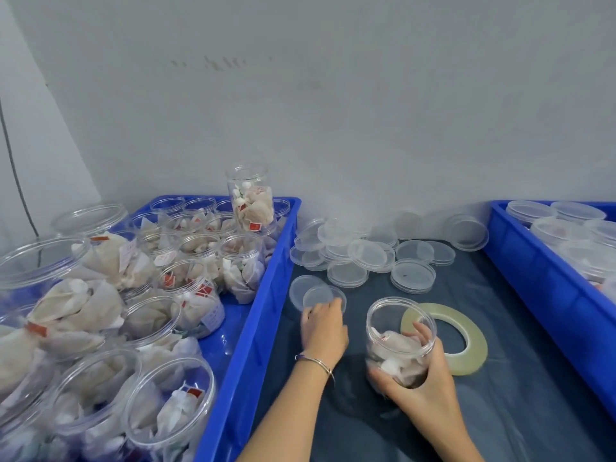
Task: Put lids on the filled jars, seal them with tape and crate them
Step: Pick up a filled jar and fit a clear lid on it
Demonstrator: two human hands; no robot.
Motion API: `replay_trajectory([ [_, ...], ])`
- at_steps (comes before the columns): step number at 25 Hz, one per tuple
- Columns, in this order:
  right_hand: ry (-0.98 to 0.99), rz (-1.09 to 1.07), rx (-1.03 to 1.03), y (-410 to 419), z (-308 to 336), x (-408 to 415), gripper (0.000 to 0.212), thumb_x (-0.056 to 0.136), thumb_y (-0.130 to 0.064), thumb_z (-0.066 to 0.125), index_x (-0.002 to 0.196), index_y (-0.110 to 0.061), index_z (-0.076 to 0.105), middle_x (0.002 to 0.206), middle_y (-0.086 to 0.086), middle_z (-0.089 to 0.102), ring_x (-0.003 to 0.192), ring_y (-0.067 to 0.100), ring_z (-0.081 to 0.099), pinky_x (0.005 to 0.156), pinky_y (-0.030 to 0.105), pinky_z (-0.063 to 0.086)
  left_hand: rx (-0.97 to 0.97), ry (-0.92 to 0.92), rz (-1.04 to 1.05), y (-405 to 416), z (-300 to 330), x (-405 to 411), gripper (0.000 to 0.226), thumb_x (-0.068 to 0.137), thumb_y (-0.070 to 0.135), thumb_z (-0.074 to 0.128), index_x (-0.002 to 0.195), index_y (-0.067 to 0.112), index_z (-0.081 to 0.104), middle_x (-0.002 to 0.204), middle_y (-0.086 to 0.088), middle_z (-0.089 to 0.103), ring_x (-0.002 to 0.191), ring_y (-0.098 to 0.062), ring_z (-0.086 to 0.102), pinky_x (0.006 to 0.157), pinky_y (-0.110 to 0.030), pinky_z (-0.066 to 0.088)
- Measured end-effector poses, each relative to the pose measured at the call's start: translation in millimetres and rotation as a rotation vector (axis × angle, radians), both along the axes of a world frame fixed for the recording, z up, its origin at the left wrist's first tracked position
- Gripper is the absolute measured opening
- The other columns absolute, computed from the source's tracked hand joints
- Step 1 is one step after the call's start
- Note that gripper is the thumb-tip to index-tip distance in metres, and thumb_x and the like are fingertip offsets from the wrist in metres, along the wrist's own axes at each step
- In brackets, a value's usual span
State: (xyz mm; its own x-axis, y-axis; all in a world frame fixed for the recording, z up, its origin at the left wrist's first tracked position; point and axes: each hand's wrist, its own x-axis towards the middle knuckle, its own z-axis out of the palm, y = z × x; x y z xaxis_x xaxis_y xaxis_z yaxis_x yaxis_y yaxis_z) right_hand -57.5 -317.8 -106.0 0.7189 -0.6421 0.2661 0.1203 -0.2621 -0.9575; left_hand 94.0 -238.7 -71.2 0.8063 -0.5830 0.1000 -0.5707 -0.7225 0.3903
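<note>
The open jar point(400, 341) stands upright on the dark plastic-covered table point(520, 408), between the two blue crates. It is a clear, round, wide-mouthed plastic container without a lid, roughly half filled with pale, crumpled paper-like sachets. The right hand point(423, 378) grips its lower body, thumb on the near side and fingers curled round the far side.

The left hand point(325, 328) rests fingers-down on the near edge of a loose lid point(321, 296), a flat, clear, shallow disc that overlaps a second like it; whether the fingers pinch the lid cannot be told. A thin metal bracelet point(316, 363) circles that wrist.

Just beside the jar, on its right, a tape roll point(466, 345) lies flat: a wide, translucent yellowish ring.

Farther back, a loose pile of lids point(366, 258) covers the table near the wall, some stacked, some overlapping.

The left crate point(266, 295), rigid blue plastic, holds many uncapped clear jars filled with the same pale sachets, some bearing red tags; one tall jar point(251, 198) sits above the rest at the back. The right crate point(540, 278) holds jars with lids fitted.
</note>
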Motion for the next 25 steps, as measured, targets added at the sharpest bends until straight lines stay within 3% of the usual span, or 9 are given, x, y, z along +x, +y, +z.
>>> replay_trajectory([
  [4, 0.009, 0.017, 0.011, -3.5, -3.7, -1.6, 0.088, 0.058, -0.01, 0.09, 0.119, -0.05, 0.04, 0.111, -0.027, 0.06, 0.102, -0.001, 0.06, 0.081, 0.02, 0.052, -0.007, -0.07, 0.03, 6.8, -5.7, -11.8, 0.022, 0.098, 0.02, 0.049, 0.116, 0.029, 0.057, 0.115, 0.011, 0.056, 0.118, -0.013, 0.039, 0.097, -0.038, 0.024],
  [6, 0.002, 0.019, -0.003, -3.9, -4.9, -1.9, 0.089, 0.058, -0.009, 0.09, 0.12, -0.049, 0.04, 0.112, -0.027, 0.059, 0.104, -0.003, 0.059, 0.079, 0.011, 0.049, -0.308, -0.1, 0.024, 7.9, 6.5, -17.7, 0.024, 0.1, 0.02, 0.046, 0.119, 0.027, 0.059, 0.108, 0.007, 0.056, 0.112, -0.013, 0.042, 0.105, -0.041, 0.03],
  [10, -0.006, 0.032, 0.003, -4.5, -4.7, -1.1, 0.085, 0.059, -0.006, 0.089, 0.116, -0.049, 0.043, 0.109, -0.028, 0.061, 0.102, -0.007, 0.058, 0.074, 0.002, 0.043, -0.966, -0.018, 0.057, 10.6, 57.3, -32.1, 0.038, 0.102, 0.014, 0.036, 0.136, 0.028, 0.046, 0.093, 0.009, 0.044, 0.083, -0.009, 0.05, 0.081, -0.016, 0.045],
  [14, -0.025, 0.031, 0.003, -5.1, -5.4, -1.0, 0.084, 0.059, -0.006, 0.09, 0.116, -0.047, 0.044, 0.109, -0.027, 0.061, 0.102, -0.007, 0.059, 0.074, 0.002, 0.043, -1.338, 0.573, 0.158, 3.8, 83.5, -34.6, 0.029, 0.099, 0.008, 0.038, 0.111, 0.025, 0.058, 0.054, 0.016, 0.043, 0.048, -0.002, 0.041, 0.052, -0.012, 0.045],
  [16, -0.03, 0.04, 0.002, -5.5, -4.7, -0.7, 0.084, 0.059, -0.007, 0.09, 0.118, -0.046, 0.045, 0.11, -0.024, 0.063, 0.102, -0.004, 0.06, 0.076, 0.004, 0.044, -1.236, 0.797, 0.039, 0.6, 85.6, -42.3, 0.026, 0.099, 0.006, 0.04, 0.109, 0.015, 0.063, 0.049, 0.015, 0.041, 0.044, -0.002, 0.038, 0.044, -0.014, 0.039],
  [17, -0.035, 0.05, 0.008, -5.4, -4.4, -0.6, 0.085, 0.059, -0.008, 0.09, 0.12, -0.045, 0.045, 0.113, -0.02, 0.063, 0.104, -0.001, 0.061, 0.078, 0.007, 0.046, -1.081, 0.738, -0.02, -1.0, 83.3, -48.2, 0.025, 0.099, 0.007, 0.042, 0.109, 0.012, 0.064, 0.056, 0.013, 0.048, 0.051, -0.003, 0.043, 0.048, -0.016, 0.042],
  [19, -0.044, 0.063, 0.003, -4.6, -2.2, -1.0, 0.086, 0.059, -0.01, 0.09, 0.124, -0.044, 0.045, 0.117, -0.014, 0.064, 0.107, 0.005, 0.062, 0.08, 0.012, 0.048, -0.77, 0.342, -0.077, -5.2, 77.0, -57.7, 0.023, 0.099, 0.014, 0.045, 0.111, 0.015, 0.065, 0.088, 0.006, 0.061, 0.08, -0.008, 0.055, 0.071, -0.019, 0.047],
  [21, -0.053, 0.054, -0.025, -4.1, -0.2, -1.1, 0.088, 0.059, -0.007, 0.089, 0.12, -0.052, 0.045, 0.119, -0.015, 0.064, 0.109, 0.003, 0.06, 0.082, 0.011, 0.047, -0.587, 0.006, -0.1, -7.4, 72.9, -62.0, 0.024, 0.1, 0.02, 0.044, 0.116, 0.02, 0.062, 0.105, 0.004, 0.057, 0.099, -0.011, 0.049, 0.085, -0.023, 0.043],
  [25, -0.054, 0.055, -0.057, -3.6, 1.0, -1.3, 0.089, 0.059, -0.003, 0.089, 0.112, -0.061, 0.047, 0.118, -0.017, 0.064, 0.109, 0.0, 0.06, 0.081, 0.01, 0.046, -0.353, 0.081, -0.12, -2.7, 71.3, -55.9, 0.032, 0.1, 0.023, 0.04, 0.128, 0.032, 0.053, 0.121, 0.001, 0.041, 0.111, -0.019, 0.044, 0.092, -0.031, 0.044],
])
